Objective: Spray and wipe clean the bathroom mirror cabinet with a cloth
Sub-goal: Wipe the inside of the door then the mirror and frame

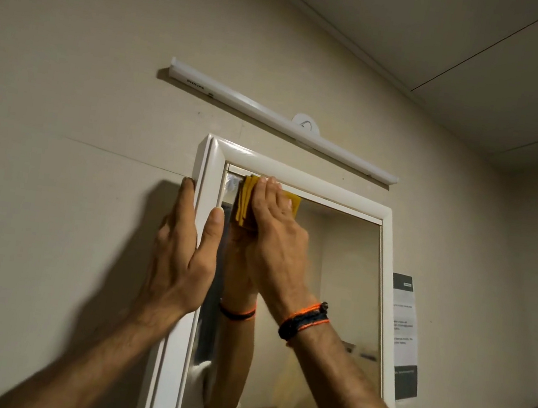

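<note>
Up high, the right hand (273, 235) lies flat with fingers together, pressing a folded mustard-yellow cloth (248, 201) against the glass in the upper left corner of the white-framed bathroom mirror cabinet (302, 179). The left hand (185, 247) is spread wide around the cabinet's left frame edge, fingers on the outer side against the beige wall (57, 174) and thumb on the front face, clasping it but carrying nothing.

The cloth looks soft and limp, folded into several layers, so a flat palm probably serves better than a pinch; left loose it would likely slip down the smooth glass. The mirror pane is presumably fragile and slippery when wet, so even pressure seems wise, with the frame the sturdier place to brace. If the front is a hinged door, it may swing under pushing, which the left hand's hold would counter.

Most of the cloth is hidden beneath the right hand. No spray bottle is in view. The cabinet's lower part is cut off, and a blurred pale smear crosses the lower glass. Printing on the paper notice (404, 337) beside the frame is unreadable. A long white tube light (272, 118) sits above.
</note>
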Motion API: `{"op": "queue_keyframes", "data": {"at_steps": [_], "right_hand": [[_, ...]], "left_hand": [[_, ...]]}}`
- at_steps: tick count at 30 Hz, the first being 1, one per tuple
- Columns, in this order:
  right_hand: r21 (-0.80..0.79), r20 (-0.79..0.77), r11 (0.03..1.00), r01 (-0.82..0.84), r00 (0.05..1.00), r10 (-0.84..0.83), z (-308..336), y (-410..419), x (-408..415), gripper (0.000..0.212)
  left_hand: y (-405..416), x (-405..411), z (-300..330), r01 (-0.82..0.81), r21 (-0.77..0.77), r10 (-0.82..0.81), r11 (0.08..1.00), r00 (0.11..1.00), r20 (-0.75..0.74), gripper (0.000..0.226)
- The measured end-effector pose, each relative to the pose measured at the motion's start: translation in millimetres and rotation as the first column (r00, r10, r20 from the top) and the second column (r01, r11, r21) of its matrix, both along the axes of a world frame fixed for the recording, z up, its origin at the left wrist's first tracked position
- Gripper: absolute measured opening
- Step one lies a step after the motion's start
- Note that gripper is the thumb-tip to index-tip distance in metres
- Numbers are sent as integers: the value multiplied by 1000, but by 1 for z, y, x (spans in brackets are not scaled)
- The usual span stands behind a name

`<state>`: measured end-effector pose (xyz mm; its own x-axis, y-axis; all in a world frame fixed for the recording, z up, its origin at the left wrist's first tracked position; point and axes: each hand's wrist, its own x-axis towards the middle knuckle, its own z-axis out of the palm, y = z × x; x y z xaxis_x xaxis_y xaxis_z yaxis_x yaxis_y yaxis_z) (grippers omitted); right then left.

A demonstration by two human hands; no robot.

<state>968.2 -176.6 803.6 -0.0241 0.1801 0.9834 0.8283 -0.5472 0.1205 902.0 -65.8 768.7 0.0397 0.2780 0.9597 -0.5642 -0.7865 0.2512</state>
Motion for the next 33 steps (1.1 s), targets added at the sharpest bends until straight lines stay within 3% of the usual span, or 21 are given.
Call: {"op": "queue_keyframes", "data": {"at_steps": [10,13,16,21,26,33], "right_hand": [[-118,92,991,58,995,-47,-1,10,-7,57],[-90,98,991,98,991,-90,0,-12,14,66],[-43,31,995,92,995,-91,-1,-41,41,71],[74,-116,992,107,988,-98,-4,-92,89,55],[225,-315,959,173,944,-96,-4,-123,108,74],[237,-326,956,170,941,-86,0,-96,85,77]], "left_hand": [[0,1,0,34,3,-34,999,999,18,74],[0,1,0,32,4,-32,999,999,15,75],[-1,1,0,37,6,-37,999,999,10,76],[-2,1,-1,9,-6,-9,1000,1000,14,74],[0,2,-2,-10,-15,10,1000,1000,3,74],[-1,2,-2,0,-19,0,1000,1000,4,74]]}}
